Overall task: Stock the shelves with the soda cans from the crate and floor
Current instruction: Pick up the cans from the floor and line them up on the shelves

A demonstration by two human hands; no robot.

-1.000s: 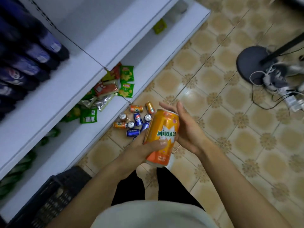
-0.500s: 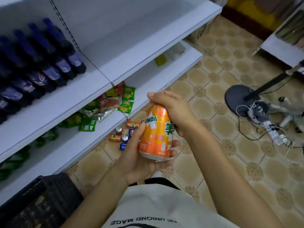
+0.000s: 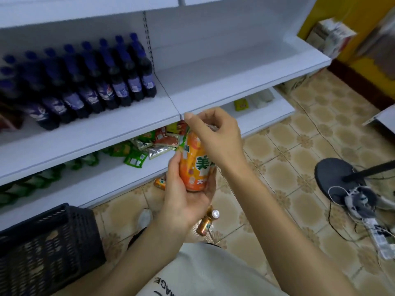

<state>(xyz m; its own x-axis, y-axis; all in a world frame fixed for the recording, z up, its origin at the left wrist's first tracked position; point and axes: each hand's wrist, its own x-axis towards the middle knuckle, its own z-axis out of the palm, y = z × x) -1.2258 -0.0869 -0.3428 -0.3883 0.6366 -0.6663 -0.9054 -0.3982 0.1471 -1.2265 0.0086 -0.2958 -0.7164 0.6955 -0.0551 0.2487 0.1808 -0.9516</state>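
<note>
An orange Mirinda can (image 3: 195,165) stands upright in front of the white shelves. My left hand (image 3: 183,195) cups it from below, fingers curled round its base and left side. My right hand (image 3: 213,135) grips its top from above, fingers curled over the rim. Behind the can, the middle shelf's right section (image 3: 224,80) is bare white. Two orange cans lie on the tiled floor: one (image 3: 160,183) by the bottom shelf's edge, another (image 3: 206,223) below my left wrist. A black plastic crate (image 3: 47,248) stands at the lower left; its contents are unclear.
Dark blue-capped soda bottles (image 3: 89,82) fill the middle shelf's left section. Snack packets (image 3: 149,146) lie on the bottom shelf. A fan's round black base (image 3: 333,178) with tangled cables and a power strip sits on the floor to the right. A cardboard box (image 3: 329,35) stands far right.
The view has tilted up toward the shelves. Both hands have raised the can closer to the middle shelf, and my right hand has shifted up over the can's top.
</note>
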